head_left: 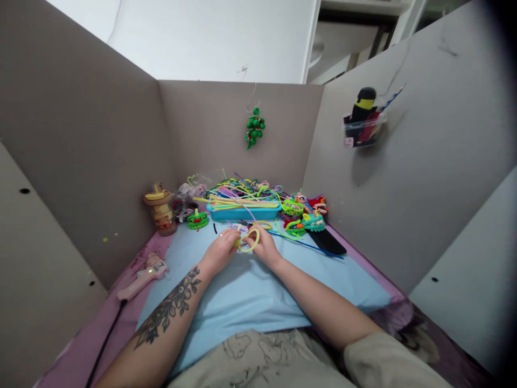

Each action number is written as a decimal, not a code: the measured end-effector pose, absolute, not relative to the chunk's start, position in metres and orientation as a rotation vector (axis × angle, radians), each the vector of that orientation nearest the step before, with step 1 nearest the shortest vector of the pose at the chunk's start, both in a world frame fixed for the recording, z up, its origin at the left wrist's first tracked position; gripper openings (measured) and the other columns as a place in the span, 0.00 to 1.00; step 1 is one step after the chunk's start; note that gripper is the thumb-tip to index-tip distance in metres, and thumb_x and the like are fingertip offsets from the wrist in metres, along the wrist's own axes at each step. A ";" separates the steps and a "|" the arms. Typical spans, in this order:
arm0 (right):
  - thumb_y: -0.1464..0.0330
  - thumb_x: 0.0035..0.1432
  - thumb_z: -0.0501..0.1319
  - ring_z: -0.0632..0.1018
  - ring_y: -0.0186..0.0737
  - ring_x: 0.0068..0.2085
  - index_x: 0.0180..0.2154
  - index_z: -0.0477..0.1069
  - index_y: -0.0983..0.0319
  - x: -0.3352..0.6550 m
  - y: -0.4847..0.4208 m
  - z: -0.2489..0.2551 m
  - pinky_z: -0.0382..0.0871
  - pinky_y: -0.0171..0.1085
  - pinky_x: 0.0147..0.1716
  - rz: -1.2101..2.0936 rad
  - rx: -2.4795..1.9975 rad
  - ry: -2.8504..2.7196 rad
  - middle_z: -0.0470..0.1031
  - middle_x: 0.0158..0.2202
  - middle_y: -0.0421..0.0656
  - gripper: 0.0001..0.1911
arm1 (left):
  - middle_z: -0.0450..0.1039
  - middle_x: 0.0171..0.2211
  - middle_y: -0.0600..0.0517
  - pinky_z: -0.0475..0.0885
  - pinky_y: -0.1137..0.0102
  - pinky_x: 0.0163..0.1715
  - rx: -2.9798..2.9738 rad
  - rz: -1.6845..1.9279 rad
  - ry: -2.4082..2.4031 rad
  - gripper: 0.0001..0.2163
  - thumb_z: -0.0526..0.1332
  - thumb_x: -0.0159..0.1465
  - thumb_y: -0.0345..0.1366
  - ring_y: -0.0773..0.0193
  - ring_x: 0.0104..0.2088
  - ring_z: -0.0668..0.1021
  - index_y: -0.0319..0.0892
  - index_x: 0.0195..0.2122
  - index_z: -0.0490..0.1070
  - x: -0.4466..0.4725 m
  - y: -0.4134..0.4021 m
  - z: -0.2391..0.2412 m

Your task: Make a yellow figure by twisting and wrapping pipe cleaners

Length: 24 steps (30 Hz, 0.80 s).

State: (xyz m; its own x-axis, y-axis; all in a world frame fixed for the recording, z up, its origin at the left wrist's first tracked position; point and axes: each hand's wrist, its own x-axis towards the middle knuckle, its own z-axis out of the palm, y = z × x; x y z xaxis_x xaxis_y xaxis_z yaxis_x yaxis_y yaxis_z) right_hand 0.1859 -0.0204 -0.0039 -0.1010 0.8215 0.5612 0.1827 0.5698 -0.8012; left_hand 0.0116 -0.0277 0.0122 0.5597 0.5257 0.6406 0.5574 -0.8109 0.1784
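Above the middle of the light blue cloth (242, 296), my two hands come together around a pale yellow pipe cleaner (255, 245) bent into a loop. My left hand (224, 248) is closed, its fingertips pinching the left end of the yellow piece. The fingers of my right hand (264, 248) are closed on the loop's right side. Just beyond my hands lie another yellow loop (264, 224) and some lilac pieces, partly hidden by the fingers. A long dark blue pipe cleaner (311, 247) stretches out to the right.
A blue tray (246, 214) heaped with colourful pipe cleaners stands at the back. Green figures (197, 220) and several bright ones (294, 226) flank it. At left are a pink glue gun (143, 278) with a black cord and a lidded cup (160, 210). Grey panels enclose three sides.
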 end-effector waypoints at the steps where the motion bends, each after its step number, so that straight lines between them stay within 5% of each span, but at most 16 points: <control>1: 0.67 0.49 0.60 0.72 0.35 0.26 0.32 0.66 0.61 0.185 -0.019 -0.006 0.66 0.33 0.27 0.655 -0.865 -1.654 0.70 0.25 0.38 0.06 | 0.69 0.45 0.46 0.66 0.58 0.51 -2.740 -1.105 -0.943 0.12 0.54 0.58 0.24 0.58 0.49 0.69 0.42 0.43 0.64 0.012 -0.027 0.012; 9: 0.72 0.48 0.59 0.70 0.37 0.30 0.25 0.73 0.60 0.179 -0.014 -0.012 0.64 0.34 0.30 0.305 -0.936 -1.780 0.69 0.27 0.41 0.04 | 0.69 0.45 0.46 0.67 0.60 0.49 -2.677 -1.145 -0.947 0.16 0.55 0.59 0.26 0.58 0.48 0.70 0.43 0.48 0.64 0.010 -0.025 0.009; 24: 0.70 0.47 0.61 0.71 0.38 0.32 0.29 0.71 0.61 0.190 -0.017 0.010 0.65 0.35 0.29 0.377 -0.974 -1.774 0.70 0.31 0.42 0.03 | 0.67 0.48 0.46 0.67 0.60 0.50 -2.677 -1.289 -1.207 0.21 0.56 0.54 0.25 0.57 0.50 0.70 0.45 0.50 0.65 0.010 -0.020 0.000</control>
State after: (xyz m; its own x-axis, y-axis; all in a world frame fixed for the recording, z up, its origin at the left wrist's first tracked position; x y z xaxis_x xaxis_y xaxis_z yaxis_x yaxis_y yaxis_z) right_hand 0.1904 -0.0166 0.0102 -0.1396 0.7606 0.6341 0.4371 0.6219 -0.6497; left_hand 0.0105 -0.0204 0.0001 0.3942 0.6539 0.6457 0.6011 -0.7149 0.3571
